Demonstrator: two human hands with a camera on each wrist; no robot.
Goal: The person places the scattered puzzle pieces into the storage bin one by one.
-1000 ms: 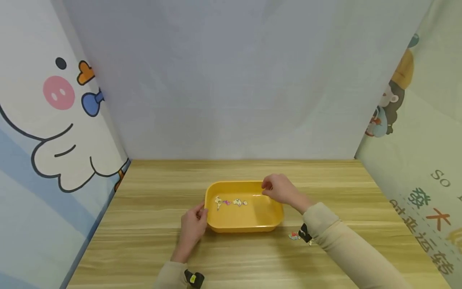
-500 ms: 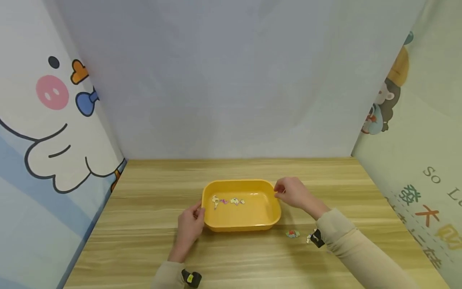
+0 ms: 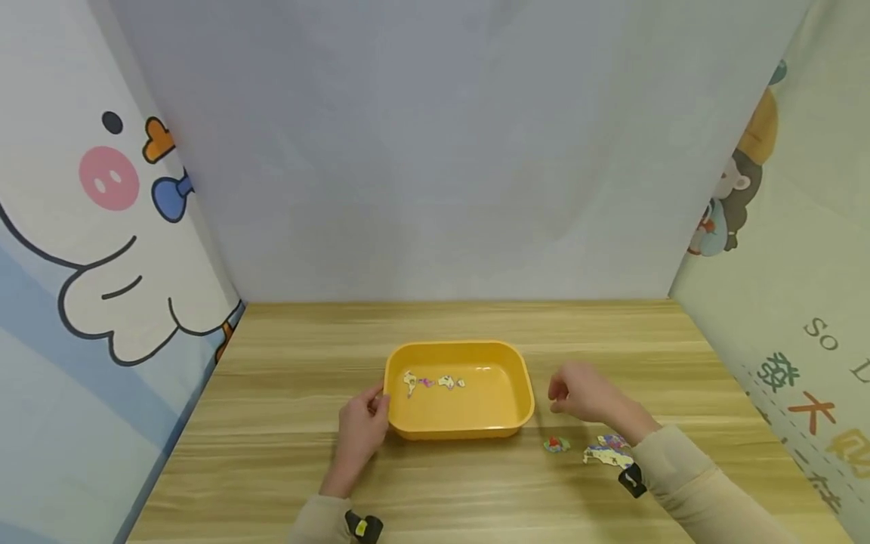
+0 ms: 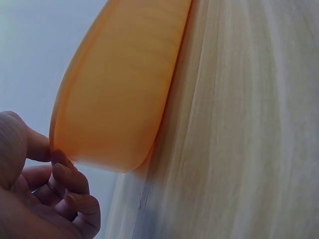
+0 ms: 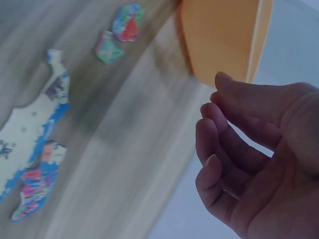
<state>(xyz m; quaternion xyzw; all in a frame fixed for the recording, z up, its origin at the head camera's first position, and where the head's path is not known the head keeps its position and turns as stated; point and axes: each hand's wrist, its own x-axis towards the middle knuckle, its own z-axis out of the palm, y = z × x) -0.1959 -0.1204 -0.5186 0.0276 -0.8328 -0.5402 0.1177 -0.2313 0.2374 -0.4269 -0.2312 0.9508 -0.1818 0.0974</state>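
1. The left hand (image 3: 363,425) reaches up from the lower left, its grip clamped on the rim of a yellow plastic tray (image 3: 492,400) at the tray's left end.
2. The right forearm slants in from the lower right. The right hand (image 3: 591,397) hangs over the counter (image 3: 285,363), beside the tray and apart from it; its grip is empty, fingers loosely bent, thumb near the index fingertip.
3. The tray sits on the counter, between the hands. Only the head view shows its inside: a row of small cut-out pieces (image 3: 446,382) toward its left half.
4. The left wrist view shows what the head view hides: thumb and index finger pinching the rim, the other fingers folded below it.
5. The right wrist view separates the red-and-green patch of the head view into a red-and-blue piece (image 5: 128,22) and a green piece (image 5: 108,47), side by side. It also shows a long cream piece (image 5: 32,124) edged in blue, with a pink-and-blue piece (image 5: 40,181) against it.
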